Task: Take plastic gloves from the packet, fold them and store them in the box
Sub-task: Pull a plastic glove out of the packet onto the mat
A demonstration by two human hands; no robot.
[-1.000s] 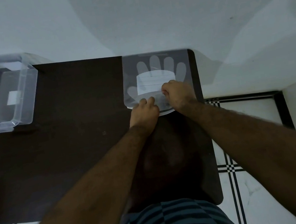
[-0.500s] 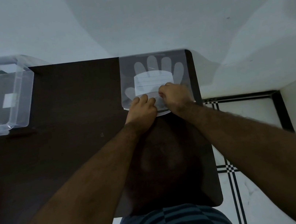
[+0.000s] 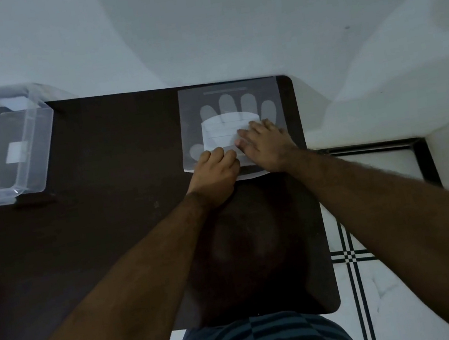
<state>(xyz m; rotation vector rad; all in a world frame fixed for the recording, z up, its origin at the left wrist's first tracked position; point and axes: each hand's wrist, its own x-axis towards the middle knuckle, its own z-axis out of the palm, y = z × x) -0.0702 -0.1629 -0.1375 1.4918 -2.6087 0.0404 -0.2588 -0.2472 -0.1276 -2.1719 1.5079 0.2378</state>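
Plastic packet (image 3: 231, 116) now lies under a flattened, opened right hand (image 3: 267, 146); left hand (image 3: 214, 171) stays curled on its edge.

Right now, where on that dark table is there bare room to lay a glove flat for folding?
The wide bare stretch of table between the clear box and the glove packet. It is crowded at the packet, where the left hand and right hand rest.

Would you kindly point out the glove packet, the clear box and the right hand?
glove packet (image 3: 228, 96), head view, upper area above the label.
clear box (image 3: 47, 143), head view, its right wall.
right hand (image 3: 267, 146), head view, back of the hand.
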